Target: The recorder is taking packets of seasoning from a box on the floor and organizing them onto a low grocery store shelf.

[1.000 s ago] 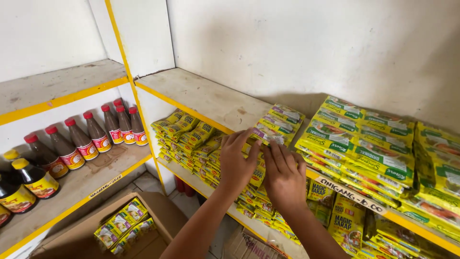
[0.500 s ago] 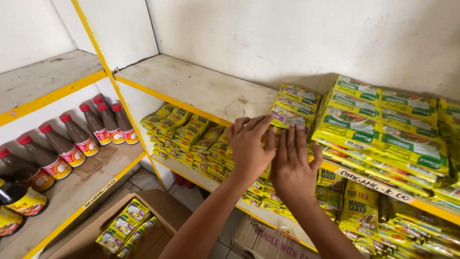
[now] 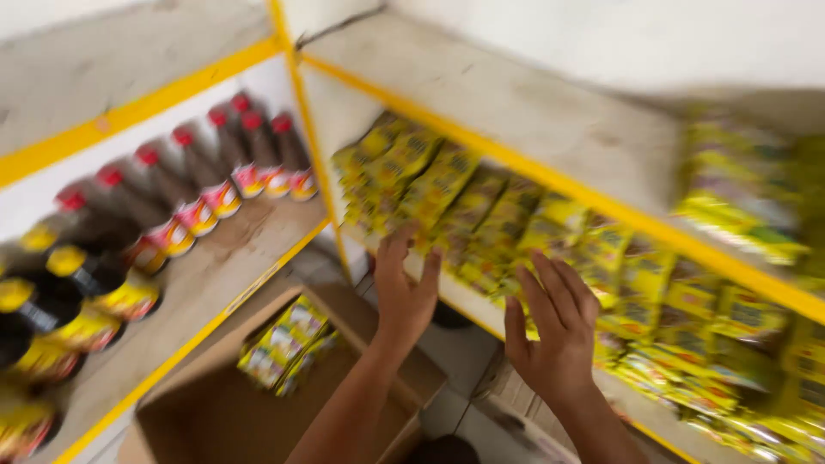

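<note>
Hands at the packet shelf

Both hands are spread wide, holding nothing. The left hand (image 3: 406,288) and right hand (image 3: 554,331) are raised just before the yellow-green foil sachet packets (image 3: 481,215) stacked on the yellow-edged wooden shelf (image 3: 559,185).

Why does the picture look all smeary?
Head view: motion blur smears everything; the yellow packets and red-capped bottles lose their detail, the left hand and right hand have soft edges, and the far right is blurriest.
</note>
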